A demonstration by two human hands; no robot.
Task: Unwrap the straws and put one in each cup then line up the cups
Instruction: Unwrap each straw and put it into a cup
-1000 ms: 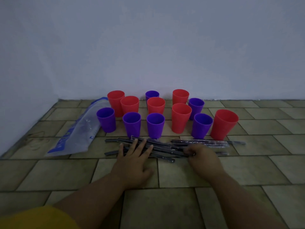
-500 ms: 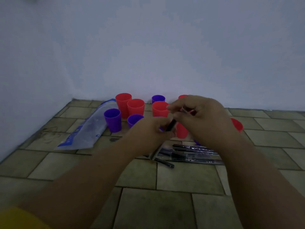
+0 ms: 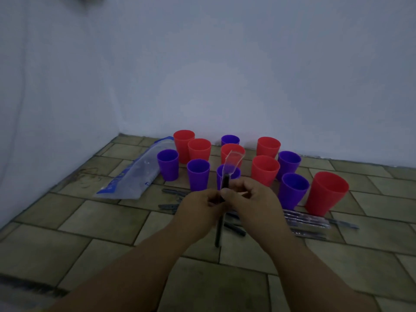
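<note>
Both hands had dropped lower; the left hand point(image 3: 200, 204) and right hand point(image 3: 252, 199) pinched one straw point(image 3: 221, 212) upright, its wrapper point(image 3: 231, 163) peeled open above the cups point(image 3: 265, 170). Unwrapping had begun; every cup stood empty.

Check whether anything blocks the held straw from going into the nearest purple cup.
Only its own clear wrapper, which sheathes the straw held by the left hand and right hand. The purple cup just behind looks open and empty.

Blue print on the plastic bag point(image 3: 132, 176) — too blurred to read.
</note>
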